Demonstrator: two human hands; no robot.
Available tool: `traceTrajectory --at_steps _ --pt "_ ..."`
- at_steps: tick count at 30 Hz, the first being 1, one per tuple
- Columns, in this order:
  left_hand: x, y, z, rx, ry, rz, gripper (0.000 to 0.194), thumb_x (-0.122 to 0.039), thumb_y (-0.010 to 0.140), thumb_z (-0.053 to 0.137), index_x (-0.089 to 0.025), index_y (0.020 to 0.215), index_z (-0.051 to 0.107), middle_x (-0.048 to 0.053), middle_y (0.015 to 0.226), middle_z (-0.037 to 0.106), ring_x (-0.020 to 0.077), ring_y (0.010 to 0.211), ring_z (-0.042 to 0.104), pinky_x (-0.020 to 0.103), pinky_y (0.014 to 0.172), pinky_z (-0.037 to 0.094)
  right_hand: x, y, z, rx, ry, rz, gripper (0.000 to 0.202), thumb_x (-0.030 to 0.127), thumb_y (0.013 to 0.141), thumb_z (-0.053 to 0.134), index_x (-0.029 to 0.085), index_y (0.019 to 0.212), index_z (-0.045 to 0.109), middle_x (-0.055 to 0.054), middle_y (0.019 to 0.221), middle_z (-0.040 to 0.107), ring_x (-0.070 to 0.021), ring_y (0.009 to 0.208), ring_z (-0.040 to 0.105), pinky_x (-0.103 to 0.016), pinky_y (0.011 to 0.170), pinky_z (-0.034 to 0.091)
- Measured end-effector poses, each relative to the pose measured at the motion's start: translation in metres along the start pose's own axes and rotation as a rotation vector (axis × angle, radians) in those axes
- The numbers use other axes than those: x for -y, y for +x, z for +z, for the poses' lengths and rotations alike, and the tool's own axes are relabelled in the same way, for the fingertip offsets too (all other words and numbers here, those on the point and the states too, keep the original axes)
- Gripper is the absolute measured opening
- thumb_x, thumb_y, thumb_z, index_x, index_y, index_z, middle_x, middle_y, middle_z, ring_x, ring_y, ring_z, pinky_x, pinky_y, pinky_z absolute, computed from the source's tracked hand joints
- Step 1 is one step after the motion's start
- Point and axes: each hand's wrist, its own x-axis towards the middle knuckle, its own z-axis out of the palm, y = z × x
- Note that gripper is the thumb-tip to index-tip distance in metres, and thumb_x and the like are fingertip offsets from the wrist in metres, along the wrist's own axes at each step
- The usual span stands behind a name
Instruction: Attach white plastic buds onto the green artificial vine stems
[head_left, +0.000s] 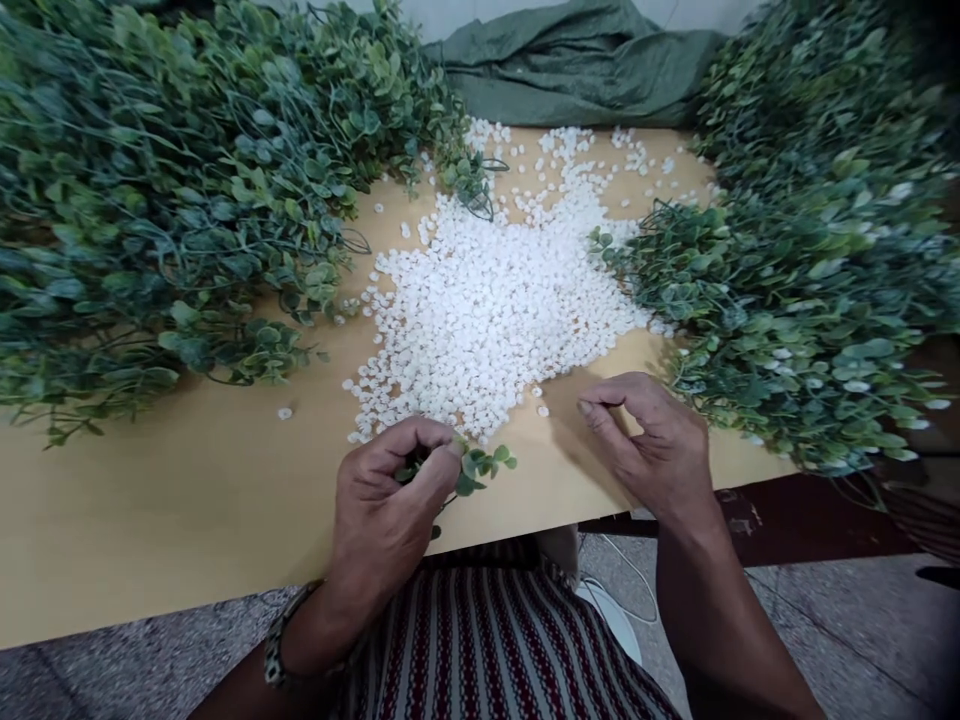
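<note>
My left hand (397,505) is closed at the table's near edge, thumb and forefinger pinching an artificial leaf sprig (476,467). Part of the sprig's stem is hidden behind the fingers. To the right, above the tabletop, my right hand (652,440) is closed with thumb and forefinger tips pressed together; whether anything small sits between them I cannot make out. Just beyond both hands spreads a heap of small white bead-like pieces (502,310), with a few loose ones lying near its edges.
A large pile of artificial greenery (187,200) covers the table's left back. Another leafy pile (810,270) fills the right side, some of its tips white. Dark green cloth (577,65) lies along the back. The wooden tabletop (187,500) ends close to my striped clothing (487,640).
</note>
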Motion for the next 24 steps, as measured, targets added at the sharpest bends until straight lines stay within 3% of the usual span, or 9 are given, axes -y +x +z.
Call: traceTrajectory --at_steps 4,7,12,14,17,21,24 --pt "-0.002 0.001 0.002 0.186 0.061 0.106 0.015 -0.012 0.076 0.057 -0.017 0.063 0.062 -0.004 0.054 0.051 0.0048 0.046 0.038 0.016 0.041 0.030 -0.001 0.007 -0.002 0.213 -0.092 -0.197 0.013 0.006 0.083 0.055 0.012 0.093 0.062 -0.007 0.082 0.063 -0.0168 0.077 0.056 -0.029 0.068 0.048" --pt "-0.003 0.003 0.008 0.226 0.083 0.107 0.018 -0.010 0.078 0.055 -0.016 0.062 0.061 -0.005 0.054 0.049 0.0044 0.047 0.037 0.015 0.042 0.030 -0.002 0.011 0.003 0.345 -0.190 -0.300 0.021 0.000 0.081 0.053 0.011 0.097 0.061 -0.009 0.088 0.063 -0.0187 0.081 0.054 -0.033 0.074 0.048" --pt "-0.004 0.005 0.015 0.221 0.102 0.144 0.019 -0.007 0.077 0.054 -0.015 0.061 0.059 -0.006 0.053 0.048 0.0044 0.049 0.039 0.015 0.045 0.032 -0.007 0.009 0.010 0.283 -0.267 -0.337 0.013 0.002 0.081 0.053 0.012 0.080 0.060 -0.007 0.073 0.059 -0.0179 0.071 0.050 -0.033 0.067 0.045" --pt "-0.005 0.005 0.018 0.216 0.096 0.175 0.019 -0.005 0.077 0.053 -0.014 0.061 0.058 -0.006 0.053 0.049 0.0042 0.049 0.039 0.015 0.045 0.032 -0.004 0.008 0.009 0.197 -0.181 -0.277 0.011 0.006 0.083 0.055 0.013 0.075 0.058 -0.005 0.068 0.056 -0.0165 0.067 0.049 -0.032 0.062 0.043" --pt "-0.006 0.003 0.022 0.218 0.097 0.224 0.020 -0.004 0.077 0.052 -0.014 0.061 0.058 -0.006 0.054 0.050 0.0041 0.049 0.040 0.015 0.046 0.033 0.007 0.006 0.006 0.087 0.178 -0.076 0.006 0.011 0.084 0.058 0.015 0.079 0.058 -0.002 0.070 0.057 -0.0131 0.067 0.052 -0.027 0.060 0.043" --pt "-0.006 0.001 0.028 0.198 0.134 0.296 0.018 -0.004 0.076 0.053 -0.014 0.062 0.059 -0.005 0.055 0.050 0.0049 0.052 0.042 0.016 0.049 0.034 0.026 0.002 0.007 0.026 0.645 0.226 0.006 0.013 0.083 0.062 0.017 0.080 0.059 0.002 0.071 0.056 -0.0090 0.065 0.053 -0.023 0.058 0.043" --pt "-0.005 -0.001 0.031 0.173 0.146 0.351 0.017 -0.004 0.075 0.053 -0.014 0.063 0.059 -0.005 0.054 0.048 0.0048 0.049 0.039 0.017 0.047 0.032 0.036 -0.002 0.013 -0.012 0.845 0.352 0.006 0.015 0.082 0.064 0.019 0.079 0.061 0.002 0.071 0.057 -0.0081 0.066 0.053 -0.021 0.059 0.043"
